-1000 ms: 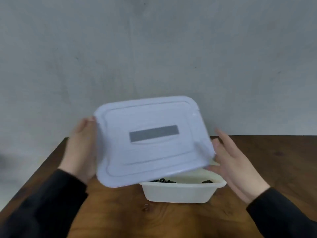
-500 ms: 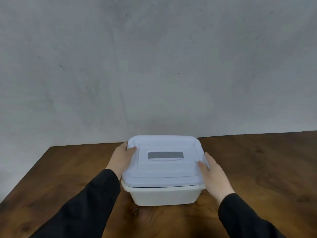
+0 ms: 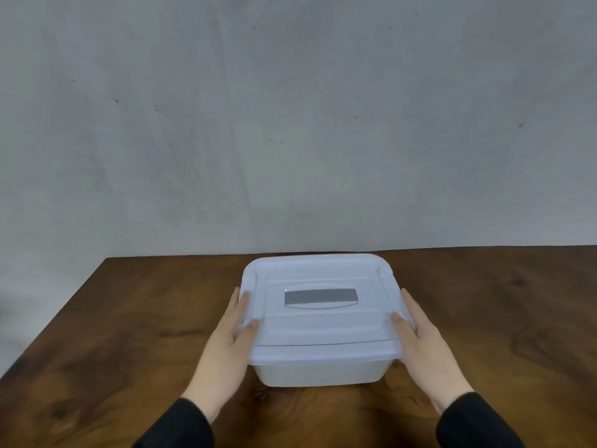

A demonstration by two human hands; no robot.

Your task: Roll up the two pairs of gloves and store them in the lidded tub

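A white plastic tub [image 3: 318, 371] stands on the wooden table [image 3: 129, 318], near the middle. Its pale blue lid [image 3: 319, 331] with a grey handle strip [image 3: 320, 298] lies flat on top of the tub. My left hand [image 3: 231, 344] grips the lid's left edge, thumb on top. My right hand [image 3: 423, 344] grips the lid's right edge the same way. The gloves are hidden inside the tub.
A grey wall [image 3: 290, 124] rises right behind the table's far edge. The table's left edge runs diagonally at the left. Bare wood lies on both sides of the tub.
The lid was held tilted above the open tub; it has come down and now sits flat on it. Both hands have slid toward me along the lid's sides.
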